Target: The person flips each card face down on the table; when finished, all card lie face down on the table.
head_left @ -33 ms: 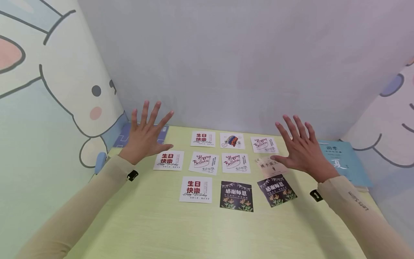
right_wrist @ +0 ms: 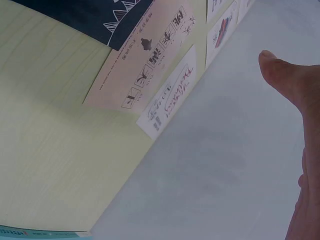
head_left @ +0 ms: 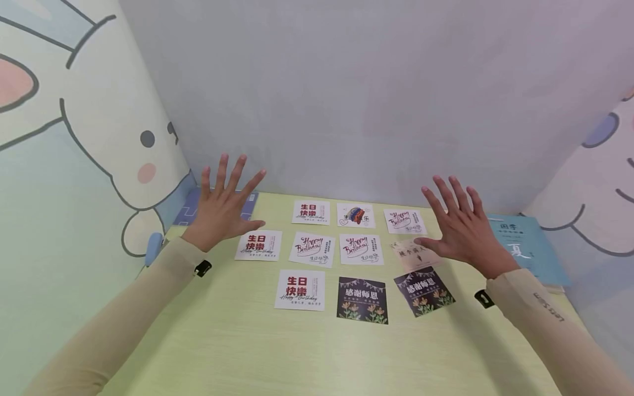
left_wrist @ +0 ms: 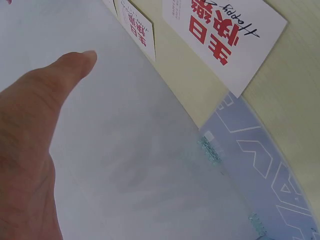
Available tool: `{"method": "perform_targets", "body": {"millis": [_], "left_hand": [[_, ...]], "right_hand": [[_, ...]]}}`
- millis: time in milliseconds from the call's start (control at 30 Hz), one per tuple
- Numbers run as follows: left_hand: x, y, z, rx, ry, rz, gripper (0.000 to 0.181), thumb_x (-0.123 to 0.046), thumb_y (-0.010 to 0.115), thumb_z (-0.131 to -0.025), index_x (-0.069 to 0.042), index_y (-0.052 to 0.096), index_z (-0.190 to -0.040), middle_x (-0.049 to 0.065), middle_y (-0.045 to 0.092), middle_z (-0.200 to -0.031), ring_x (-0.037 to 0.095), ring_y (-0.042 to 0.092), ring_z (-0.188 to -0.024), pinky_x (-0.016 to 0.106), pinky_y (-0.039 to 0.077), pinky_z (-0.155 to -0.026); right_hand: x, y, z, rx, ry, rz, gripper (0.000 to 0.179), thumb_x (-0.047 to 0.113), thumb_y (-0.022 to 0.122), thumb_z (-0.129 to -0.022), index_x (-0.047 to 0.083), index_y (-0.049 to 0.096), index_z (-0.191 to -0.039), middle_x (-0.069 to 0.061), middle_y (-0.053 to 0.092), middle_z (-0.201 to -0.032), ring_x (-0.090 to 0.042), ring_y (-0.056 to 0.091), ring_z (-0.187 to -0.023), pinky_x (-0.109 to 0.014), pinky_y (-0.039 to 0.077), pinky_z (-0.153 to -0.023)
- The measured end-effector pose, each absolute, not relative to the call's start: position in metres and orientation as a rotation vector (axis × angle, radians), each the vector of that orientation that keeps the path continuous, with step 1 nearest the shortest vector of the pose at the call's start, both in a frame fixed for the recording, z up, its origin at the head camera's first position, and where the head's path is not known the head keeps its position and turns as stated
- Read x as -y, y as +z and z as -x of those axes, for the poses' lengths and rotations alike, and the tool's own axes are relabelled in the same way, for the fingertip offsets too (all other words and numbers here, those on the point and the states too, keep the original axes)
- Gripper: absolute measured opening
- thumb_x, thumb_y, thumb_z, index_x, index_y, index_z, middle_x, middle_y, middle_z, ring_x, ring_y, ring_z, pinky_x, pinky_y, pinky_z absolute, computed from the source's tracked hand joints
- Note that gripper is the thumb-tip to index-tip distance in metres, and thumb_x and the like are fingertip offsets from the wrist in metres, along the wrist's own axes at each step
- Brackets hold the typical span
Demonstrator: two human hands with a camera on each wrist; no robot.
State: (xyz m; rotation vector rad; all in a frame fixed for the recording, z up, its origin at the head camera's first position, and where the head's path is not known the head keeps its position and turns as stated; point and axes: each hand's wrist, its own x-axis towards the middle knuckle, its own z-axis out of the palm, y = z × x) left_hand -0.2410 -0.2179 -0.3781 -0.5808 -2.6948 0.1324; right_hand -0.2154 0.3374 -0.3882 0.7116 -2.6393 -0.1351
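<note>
My left hand [head_left: 218, 214] is held in the air with its fingers spread, holding nothing. It is nearest a white card with red characters [head_left: 258, 245] and a purple notebook-like item [head_left: 249, 206]. Above the right side of the cards hovers my right hand [head_left: 460, 231], also spread and empty. Its thumb overlaps a pink card [head_left: 413, 256] in the head view. Other square cards lie in rough rows: several white ones, such as a Happy Birthday card [head_left: 361, 249], and two dark flowered cards, one central [head_left: 362, 300] and one tilted [head_left: 424, 291].
A teal book [head_left: 527, 247] lies at the table's right edge. The pale wooden table [head_left: 317, 357] ends at a plain light wall [head_left: 366, 99] behind the cards. Walls with cartoon prints stand at both sides. A blue object [head_left: 153, 248] is at the left edge.
</note>
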Motion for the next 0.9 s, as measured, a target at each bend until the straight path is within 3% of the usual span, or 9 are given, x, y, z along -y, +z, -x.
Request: {"method": "perform_targets", "body": {"millis": [167,267,400,633,900], "left_hand": [[0.220,-0.381,0.237,2.719,0.131,0.567,0.134,-0.072,0.086,-0.072,-0.031,0.009,-0.174,0.013,-0.019,-0.181,0.043,-0.025,-0.166,0.071,-0.012,-0.127],[0.220,-0.385,0.234,2.740,0.142,0.549,0.135,-0.073,0.086,-0.072,-0.032,0.008,-0.174,0.014,-0.018,-0.181,0.044,-0.024,-0.166,0.072,-0.010,-0.127],[0.218,-0.393,0.231,2.767,0.144,0.551,0.132,-0.073,0.085,-0.073,-0.031,0.010,-0.174,0.015,-0.015,-0.182,0.048,-0.018,-0.166,0.074,-0.009,-0.126],[0.208,-0.401,0.228,2.879,0.110,0.624,0.131,-0.074,0.085,-0.074,-0.031,0.010,-0.174,0.014,-0.009,-0.182,0.049,-0.015,-0.166,0.074,-0.009,-0.125],[0.207,-0.414,0.225,2.990,0.101,0.697,0.136,-0.071,0.090,-0.070,-0.033,0.010,-0.173,0.018,0.012,-0.181,0.050,-0.003,-0.167,0.077,0.002,-0.126]], "right_hand": [[-0.335,-0.388,0.216,2.644,-0.120,-0.722,0.122,0.100,0.016,-0.085,0.015,0.013,-0.173,-0.016,0.002,-0.182,-0.034,-0.016,-0.170,-0.066,-0.003,-0.131],[-0.333,-0.388,0.216,2.668,-0.123,-0.715,0.117,0.091,0.043,-0.089,0.017,0.010,-0.174,-0.015,-0.001,-0.183,-0.035,-0.016,-0.170,-0.067,-0.001,-0.131],[-0.327,-0.389,0.215,2.708,-0.119,-0.680,0.125,0.068,0.072,-0.081,0.018,0.006,-0.174,-0.015,-0.004,-0.183,-0.038,-0.011,-0.170,-0.067,0.001,-0.130],[-0.305,-0.393,0.214,2.710,0.097,-0.667,0.123,0.060,0.076,-0.082,0.016,0.007,-0.174,-0.016,-0.001,-0.182,-0.046,0.003,-0.166,-0.071,0.008,-0.125],[-0.270,-0.411,0.222,2.640,0.431,-0.754,0.117,0.062,0.076,-0.086,0.016,0.013,-0.173,-0.016,0.011,-0.181,-0.044,0.013,-0.165,-0.072,0.016,-0.121]]}}
